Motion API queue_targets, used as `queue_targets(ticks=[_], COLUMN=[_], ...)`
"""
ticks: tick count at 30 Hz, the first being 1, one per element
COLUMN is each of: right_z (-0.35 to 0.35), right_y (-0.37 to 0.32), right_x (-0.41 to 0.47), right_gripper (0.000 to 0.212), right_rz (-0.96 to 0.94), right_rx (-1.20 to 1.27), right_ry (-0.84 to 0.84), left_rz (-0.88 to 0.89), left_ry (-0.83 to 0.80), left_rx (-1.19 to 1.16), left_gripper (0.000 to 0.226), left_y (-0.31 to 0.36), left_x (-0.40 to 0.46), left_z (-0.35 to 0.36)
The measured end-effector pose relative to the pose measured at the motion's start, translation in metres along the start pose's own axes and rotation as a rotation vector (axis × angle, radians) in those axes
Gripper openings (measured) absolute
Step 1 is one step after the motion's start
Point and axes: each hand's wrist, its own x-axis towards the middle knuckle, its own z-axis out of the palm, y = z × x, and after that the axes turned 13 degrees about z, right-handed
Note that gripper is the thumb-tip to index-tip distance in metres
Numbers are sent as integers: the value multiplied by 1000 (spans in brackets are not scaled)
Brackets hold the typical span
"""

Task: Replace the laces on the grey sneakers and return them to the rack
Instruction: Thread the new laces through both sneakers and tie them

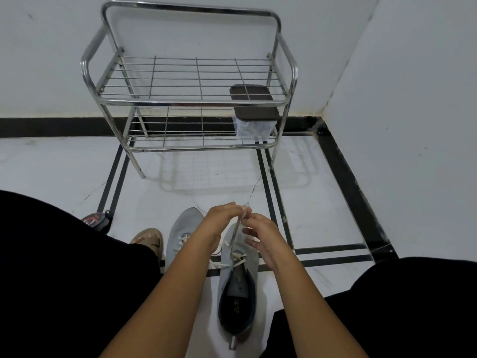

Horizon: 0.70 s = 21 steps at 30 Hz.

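Two grey sneakers lie on the white floor between my knees. The left sneaker (182, 229) is partly behind my left forearm. The right sneaker (238, 288) points away from me, its dark inside showing, with white lace crossings over its tongue. A pale lace (235, 236) runs taut from the right sneaker's eyelets up to my fingers. My left hand (222, 215) pinches the lace's top end. My right hand (260, 232) touches the same lace just below, fingers partly spread. The metal shoe rack (191, 102) stands against the wall ahead.
A clear box with a brown lid (254, 115) sits on the rack's lower shelf at the right. A tan sandal (149, 240) and a dark object with red markings (96, 220) lie at the left by my knee. Walls meet in a corner at the right.
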Motion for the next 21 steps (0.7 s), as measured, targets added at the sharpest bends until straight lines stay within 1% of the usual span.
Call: queue_targets(ticks=[1, 3, 4, 7, 8, 9, 11, 13, 14, 15, 16, 17, 18, 19, 20, 21], right_z=[1, 2, 1, -13, -22, -30, -47, -57, -58, -57, -53, -47, -41, -35, -31, -27], right_y=[2, 3, 3, -4, -8, -13, -21, -23, -21, -18, -14, -11, -8, -5, -3, -1], right_x=[-1, -5, -6, -14, -18, -21, -25, -20, -16, -12, -10, -8, -7, -6, -6, -6], right_gripper=[19, 11, 13, 18, 18, 18, 20, 23, 24, 24, 22, 22, 26, 30, 33, 30], right_rz=[-14, -26, -18, 30, 48, 67, 118, 156, 155, 135, 105, 76, 46, 25, 17, 5], right_rx=[15, -33, -64, -129, -199, -305, -599, -844, -897, -919, -945, -974, -983, -945, -874, -804], right_ry=[-7, -5, -15, -77, -70, -33, 133, 340, 421, 468, 472, 441, 392, 342, 302, 289], left_rz=[2, 16, 18, -8, -22, -43, -96, -191, -254, -314, -360, -391, -383, -307, -166, -15], left_ry=[12, 45, 82, 267, 342, 420, 584, 724, 759, 764, 754, 753, 769, 784, 760, 650], left_rx=[-2, 4, 4, -77, -114, -144, -200, -190, -131, -48, 62, 203, 348, 477, 570, 628], left_gripper=[17, 15, 15, 15, 14, 13, 13, 27, 36, 43, 48, 50, 52, 50, 44, 37], left_y=[-1, 0, -1, -2, -4, -5, -13, -25, -33, -40, -45, -49, -49, -50, -51, -52], left_x=[0, -1, -1, 1, 1, 3, 3, 1, 0, -2, -5, -7, -11, -13, -13, -10], left_z=[1, 1, 0, -7, -11, -16, -30, -43, -48, -50, -48, -44, -38, -33, -27, -22])
